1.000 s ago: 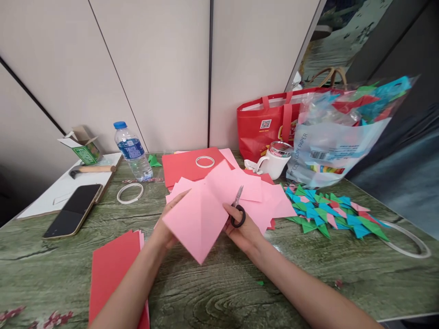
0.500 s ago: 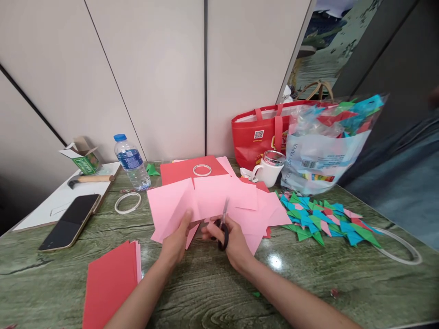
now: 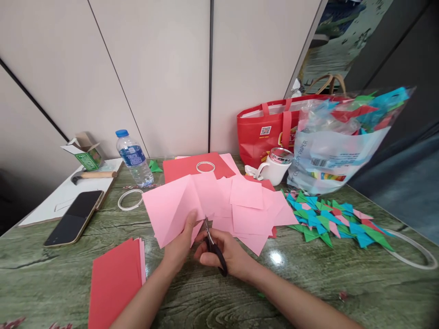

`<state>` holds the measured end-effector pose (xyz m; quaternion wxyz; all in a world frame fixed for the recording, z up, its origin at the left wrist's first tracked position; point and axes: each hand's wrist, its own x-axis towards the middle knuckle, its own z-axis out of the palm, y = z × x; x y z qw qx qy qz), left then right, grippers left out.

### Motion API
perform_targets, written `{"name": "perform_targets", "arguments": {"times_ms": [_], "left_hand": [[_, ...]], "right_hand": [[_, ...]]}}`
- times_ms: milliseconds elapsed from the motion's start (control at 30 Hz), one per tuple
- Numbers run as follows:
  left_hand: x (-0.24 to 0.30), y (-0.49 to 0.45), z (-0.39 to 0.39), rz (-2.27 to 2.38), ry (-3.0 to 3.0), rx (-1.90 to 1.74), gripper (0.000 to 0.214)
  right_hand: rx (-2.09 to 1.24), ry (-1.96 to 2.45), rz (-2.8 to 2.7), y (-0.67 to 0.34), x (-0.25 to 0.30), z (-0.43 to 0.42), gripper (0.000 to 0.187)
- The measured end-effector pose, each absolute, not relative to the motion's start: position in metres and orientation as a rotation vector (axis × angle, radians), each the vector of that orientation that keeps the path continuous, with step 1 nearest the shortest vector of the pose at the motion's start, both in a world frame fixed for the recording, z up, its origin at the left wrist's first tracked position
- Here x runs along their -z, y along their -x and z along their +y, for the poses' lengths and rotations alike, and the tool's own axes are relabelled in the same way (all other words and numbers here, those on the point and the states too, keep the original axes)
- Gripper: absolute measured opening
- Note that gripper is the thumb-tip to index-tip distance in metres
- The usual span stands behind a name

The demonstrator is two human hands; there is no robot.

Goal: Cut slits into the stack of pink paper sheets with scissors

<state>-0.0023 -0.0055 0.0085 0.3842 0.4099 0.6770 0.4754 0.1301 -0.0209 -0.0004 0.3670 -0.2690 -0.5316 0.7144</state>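
My left hand (image 3: pixel 180 242) pinches a folded sheet of pink paper (image 3: pixel 168 201) between thumb and fingers, raised above the table. In my right hand (image 3: pixel 226 253) is a pair of scissors (image 3: pixel 217 258) with black handles, the fingers closed round them. The blades point up and lie close to the right edge of the held sheet; whether they touch it I cannot tell. Several loose pink paper pieces (image 3: pixel 252 219) overlap just beyond and right of the scissors. Under them lies red paper (image 3: pixel 181 169) with a roll of tape (image 3: pixel 206 167) on it.
Left are red paper sheets (image 3: pixel 115 278), a phone (image 3: pixel 73 217), a hammer (image 3: pixel 96 174), a small green box (image 3: pixel 87 155), a water bottle (image 3: pixel 133 157) and another tape roll (image 3: pixel 129 200). Right are a white mug (image 3: pixel 276 169), a red bag (image 3: pixel 254 137), a plastic bag (image 3: pixel 336 155) and folded paper triangles (image 3: pixel 325 219).
My right hand and the scissors have moved left and down, toward the held sheet's lower right edge. A pink piece now lies apart from that sheet, on the pile. The view has shifted slightly.
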Motion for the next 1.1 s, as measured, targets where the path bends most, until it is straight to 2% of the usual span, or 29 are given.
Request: {"name": "perform_targets", "arguments": {"times_ms": [100,300,567,767,1100], "left_hand": [[-0.013,0.000,-0.009,1.830,-1.081,-1.081,0.045],[-0.020,-0.005,-0.012,1.816,-1.071,-1.052,0.040],[-0.019,-0.002,-0.011,1.794,-1.082,-1.049,0.039],[-0.019,-0.003,-0.012,1.787,-1.043,-1.081,0.049],[-0.022,-0.002,-0.012,1.753,-1.031,-1.089,0.042]], "right_hand": [[-1.818,0.690,-1.360,-0.130,0.001,-0.019,0.041],[-1.856,0.667,-1.315,-0.130,0.006,-0.016,0.039],[-1.841,0.720,-1.351,-0.132,0.004,-0.016,0.037],[-1.809,0.768,-1.371,-0.131,0.005,-0.016,0.039],[-1.749,0.825,-1.372,-0.130,0.006,-0.018,0.034]]}}
